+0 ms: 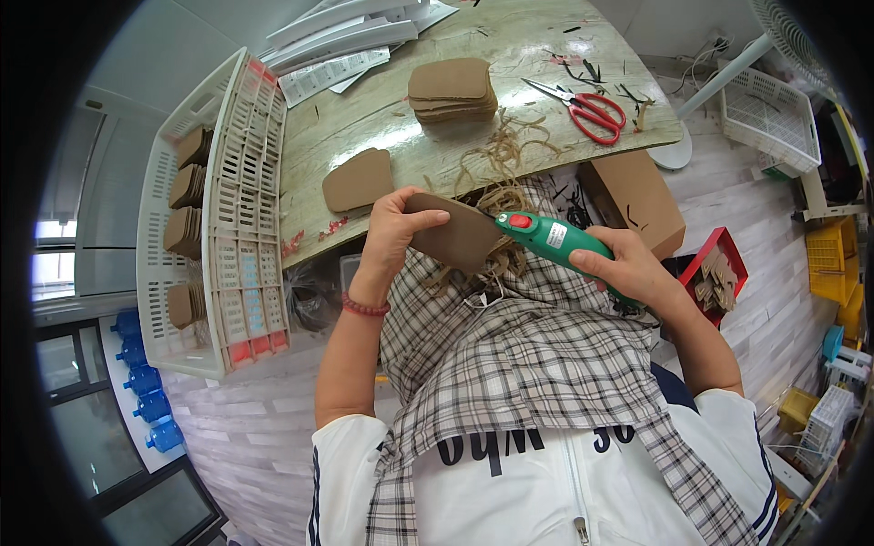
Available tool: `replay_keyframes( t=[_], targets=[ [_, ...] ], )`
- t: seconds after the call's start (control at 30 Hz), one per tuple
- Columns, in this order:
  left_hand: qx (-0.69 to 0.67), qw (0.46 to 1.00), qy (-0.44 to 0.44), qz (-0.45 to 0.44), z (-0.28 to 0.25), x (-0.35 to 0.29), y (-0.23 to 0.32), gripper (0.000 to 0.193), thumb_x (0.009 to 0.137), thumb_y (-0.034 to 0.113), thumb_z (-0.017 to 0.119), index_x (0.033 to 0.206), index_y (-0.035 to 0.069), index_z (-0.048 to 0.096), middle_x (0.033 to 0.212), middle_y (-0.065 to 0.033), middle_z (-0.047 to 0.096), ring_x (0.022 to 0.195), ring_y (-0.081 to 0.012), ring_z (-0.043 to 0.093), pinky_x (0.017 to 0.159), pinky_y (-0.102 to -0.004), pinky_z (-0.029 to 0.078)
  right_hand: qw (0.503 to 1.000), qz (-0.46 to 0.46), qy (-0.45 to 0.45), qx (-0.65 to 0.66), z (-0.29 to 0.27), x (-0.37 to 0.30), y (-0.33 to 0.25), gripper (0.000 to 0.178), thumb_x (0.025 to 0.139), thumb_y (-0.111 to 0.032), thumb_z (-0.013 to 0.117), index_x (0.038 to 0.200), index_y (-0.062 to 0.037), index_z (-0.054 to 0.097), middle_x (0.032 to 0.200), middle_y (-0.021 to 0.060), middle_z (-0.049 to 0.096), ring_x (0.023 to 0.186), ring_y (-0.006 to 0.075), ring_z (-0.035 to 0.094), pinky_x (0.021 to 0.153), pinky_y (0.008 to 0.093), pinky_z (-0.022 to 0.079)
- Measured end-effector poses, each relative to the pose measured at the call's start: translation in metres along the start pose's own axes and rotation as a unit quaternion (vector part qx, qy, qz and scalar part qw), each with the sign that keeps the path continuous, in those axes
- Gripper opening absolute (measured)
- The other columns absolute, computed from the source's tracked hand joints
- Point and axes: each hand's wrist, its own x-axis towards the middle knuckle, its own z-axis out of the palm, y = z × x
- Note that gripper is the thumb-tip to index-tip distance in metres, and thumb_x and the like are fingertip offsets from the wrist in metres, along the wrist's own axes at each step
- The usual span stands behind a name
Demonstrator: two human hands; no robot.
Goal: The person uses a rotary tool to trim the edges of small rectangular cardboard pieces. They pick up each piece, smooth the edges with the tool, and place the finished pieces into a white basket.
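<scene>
Between the thumb and fingers of my left hand (pixel 393 229) is a flat brown piece with rounded corners (pixel 455 235), tilted over my lap at the table's front edge. My right hand (pixel 628 262) is wrapped around a green handheld power cutter (pixel 555 239) with a red button. The cutter's tip meets the right edge of the brown piece, or lies very close to it. Thin tan trimmings (pixel 505 196) hang around the tip and over the table edge. One more brown piece (pixel 359 180) lies on the table beside my left hand.
A stack of brown pieces (pixel 451 89) and red-handled scissors (pixel 587 111) lie on the table (pixel 537 55). White papers (pixel 341 45) are at the back. A white crate (pixel 246 218) with brown stacks stands left. A cardboard box (pixel 637 200) and a red bin (pixel 715 278) of scraps are right.
</scene>
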Motion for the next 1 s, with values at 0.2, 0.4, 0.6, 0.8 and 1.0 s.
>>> replay_keyframes(
  t=[0.2,0.4,0.6,0.8,1.0],
  targets=[
    [0.004,0.999,-0.032,-0.03,0.013,0.0,0.002,0.02,0.074,-0.002,0.075,0.092,0.002,0.066,0.083,-0.005,0.069,0.072,-0.011,0.064,0.068,-0.0247,0.052,1.0,0.009,-0.002,-0.014,0.003,0.002,-0.001,0.04,0.088,-0.038,0.066,0.092,0.0016,0.064,0.066,0.0017,0.057,0.056,0.008,0.053,0.052,0.0251,0.045],
    [0.045,0.995,-0.08,-0.05,0.023,-0.001,0.008,0.02,0.071,-0.002,0.077,0.088,0.003,0.066,0.082,-0.0016,0.068,0.074,-0.009,0.062,0.069,-0.023,0.049,1.0,0.0,-0.01,-0.012,0.006,0.005,-0.003,0.04,0.088,-0.038,0.066,0.095,0.0017,0.064,0.067,0.0022,0.057,0.055,0.0081,0.053,0.051,0.0251,0.045],
    [0.081,0.984,-0.129,-0.089,0.033,-0.003,0.018,0.023,0.069,-0.003,0.078,0.086,0.006,0.065,0.079,0.0022,0.066,0.072,-0.0059,0.059,0.068,-0.0201,0.046,1.0,-0.016,-0.02,0.005,0.009,0.011,-0.008,0.039,0.089,-0.037,0.067,0.094,0.0015,0.064,0.066,0.002,0.057,0.054,0.0079,0.053,0.051,0.0248,0.045],
    [0.082,0.988,-0.13,-0.032,0.008,0.0,0.011,0.047,0.07,-0.005,0.072,0.114,0.006,0.06,0.102,-0.0024,0.063,0.091,-0.011,0.059,0.084,-0.0244,0.047,0.997,-0.043,-0.018,0.054,0.021,0.029,0.003,0.04,0.09,-0.038,0.064,0.093,0.0012,0.064,0.066,0.0013,0.056,0.054,0.0075,0.053,0.051,0.0239,0.044],
    [0.113,0.986,0.117,0.021,-0.114,0.038,0.03,0.046,0.083,0.006,0.067,0.127,0.002,0.052,0.115,-0.0117,0.062,0.104,-0.02,0.06,0.09,-0.0321,0.049,0.995,-0.027,0.052,0.084,0.011,0.015,0.019,0.038,0.09,-0.036,0.064,0.094,0.0018,0.064,0.067,0.002,0.058,0.055,0.0075,0.053,0.052,0.0237,0.044]
  ],
)
